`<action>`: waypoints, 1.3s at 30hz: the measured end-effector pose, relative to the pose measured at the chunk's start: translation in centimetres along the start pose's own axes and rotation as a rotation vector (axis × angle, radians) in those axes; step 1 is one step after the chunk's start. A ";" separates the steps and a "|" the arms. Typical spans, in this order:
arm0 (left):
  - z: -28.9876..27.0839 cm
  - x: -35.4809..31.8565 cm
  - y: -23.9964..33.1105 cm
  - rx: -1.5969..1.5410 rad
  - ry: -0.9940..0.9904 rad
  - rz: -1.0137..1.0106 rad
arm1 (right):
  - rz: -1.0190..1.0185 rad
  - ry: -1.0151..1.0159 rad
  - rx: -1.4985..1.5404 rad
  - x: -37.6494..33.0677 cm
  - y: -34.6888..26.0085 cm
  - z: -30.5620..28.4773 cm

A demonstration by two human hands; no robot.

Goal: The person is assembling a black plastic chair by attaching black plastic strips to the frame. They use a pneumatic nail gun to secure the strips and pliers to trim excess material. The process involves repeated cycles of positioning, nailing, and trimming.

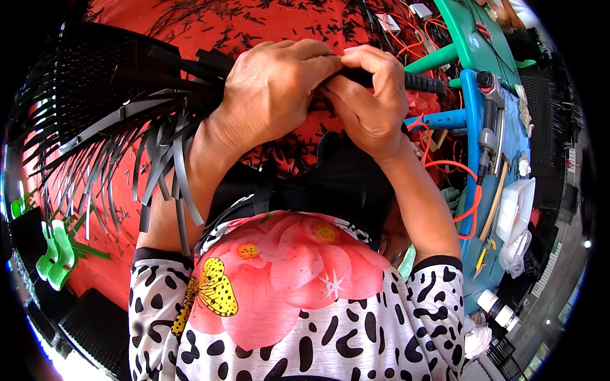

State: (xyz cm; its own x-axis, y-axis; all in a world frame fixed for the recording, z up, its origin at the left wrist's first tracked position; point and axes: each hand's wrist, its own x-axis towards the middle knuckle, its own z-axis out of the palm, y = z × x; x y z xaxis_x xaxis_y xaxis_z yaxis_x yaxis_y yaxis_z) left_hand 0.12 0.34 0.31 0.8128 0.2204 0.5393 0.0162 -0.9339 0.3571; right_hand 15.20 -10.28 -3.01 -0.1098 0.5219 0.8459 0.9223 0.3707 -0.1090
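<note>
Strips of thin, flat black material (180,159), too many for us to count, fan loosely from one dark woven panel (108,76) of dense black mesh beside our left hand (273,89). One closely wrapped, ridged black bar (424,84) juts out beyond our right hand (373,105), held above the red floor (114,267). Both grips are closed on the black work, fingertips nearly meeting; we cannot tell what exactly lies under the left fingers. To the right we count one green plastic stool (468,35), one blue plastic stool (471,254) and, on the blue, one grey-and-black power drill (488,124). At left sit two bright-green curved plastic pieces (62,254).
</note>
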 end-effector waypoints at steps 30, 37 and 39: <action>1.8 -1.2 1.3 0.104 0.251 -0.053 | 0.854 -0.882 0.560 6.7 4.3 2.0; 1.0 -1.2 1.9 0.071 0.144 -0.101 | 0.989 -0.992 0.684 6.5 4.5 1.9; 0.8 -1.2 2.0 0.022 0.114 -0.122 | 0.998 -0.910 0.723 6.0 4.6 1.8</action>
State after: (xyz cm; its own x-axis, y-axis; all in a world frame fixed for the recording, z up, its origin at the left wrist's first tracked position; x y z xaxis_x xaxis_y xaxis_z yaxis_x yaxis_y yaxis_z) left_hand -0.33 -2.02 -0.21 0.7328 0.3620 0.5761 0.1249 -0.9039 0.4092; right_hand 18.14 -4.07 0.67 -0.0055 0.9566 -0.2915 0.4128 -0.2633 -0.8719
